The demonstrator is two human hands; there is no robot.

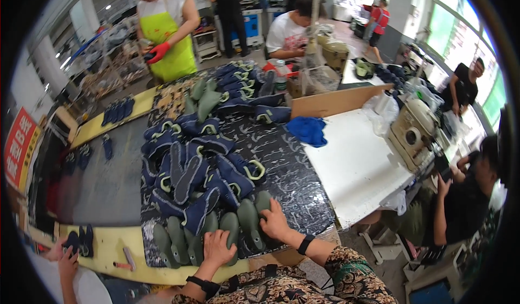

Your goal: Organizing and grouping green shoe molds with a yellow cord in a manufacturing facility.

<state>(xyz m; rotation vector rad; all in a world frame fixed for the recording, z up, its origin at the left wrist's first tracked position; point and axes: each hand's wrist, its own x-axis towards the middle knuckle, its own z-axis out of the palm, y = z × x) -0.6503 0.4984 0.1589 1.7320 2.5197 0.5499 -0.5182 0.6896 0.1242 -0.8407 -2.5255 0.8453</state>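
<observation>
Along the near edge of the black-covered table (298,193), a row of green shoe lasts (249,225) is lying side by side, their long axes running roughly from that edge toward the far one. The left hand (218,248) is reaching over the row right of its middle, its thumb side touching one last; I cannot tell whether its grip is closing around it. The right hand (275,221) is resting its fingertips on the rightmost last, which is lying ahead and slightly left of that palm; its fingers are bending, but how narrow the grip is I cannot tell. The lasts toward the table's near left corner are lying nearer the left hand, well apart from the right.

Just beyond the row, a heap of navy shoe uppers (230,174) is crowding the way toward the far edge, some touching the lasts. The table's right side is lying barer. Past that edge, a blue cloth (307,131) is spreading onto a white tabletop (355,158), while a hammer-like tool (129,258) is lying on the yellow strip (105,263) at the left.
</observation>
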